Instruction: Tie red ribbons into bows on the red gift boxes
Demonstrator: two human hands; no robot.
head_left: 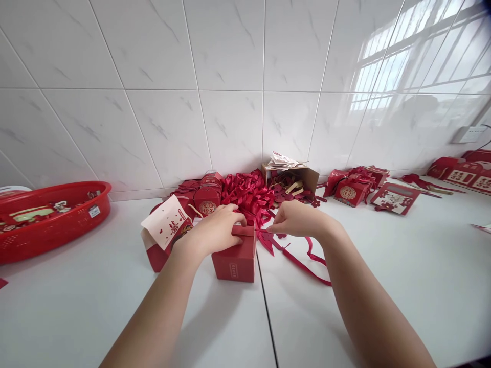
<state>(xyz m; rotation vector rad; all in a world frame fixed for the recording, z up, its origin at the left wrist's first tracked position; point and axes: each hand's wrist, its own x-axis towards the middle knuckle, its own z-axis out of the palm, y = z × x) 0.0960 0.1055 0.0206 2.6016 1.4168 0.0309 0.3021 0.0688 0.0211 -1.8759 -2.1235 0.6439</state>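
A small red gift box (235, 263) stands upright on the white table, its front facing me. My left hand (220, 229) grips the top of this box, fingers bent over its upper edge. Beside it, my right hand (294, 219) is closed in a pinch on a red ribbon (303, 266) at the box's right top edge. The ribbon trails in a loop across the table to the right. Just left of my left hand sits another red box (155, 255), with a white printed card (164, 222) sticking up from it.
Behind my hands lies a heap of red ribbons (249, 191) next to an open cardboard box (309, 179) of tags. A red plastic basket (76, 227) stands at the left. More red boxes (351, 191) are at the right, along the tiled wall (230, 51).
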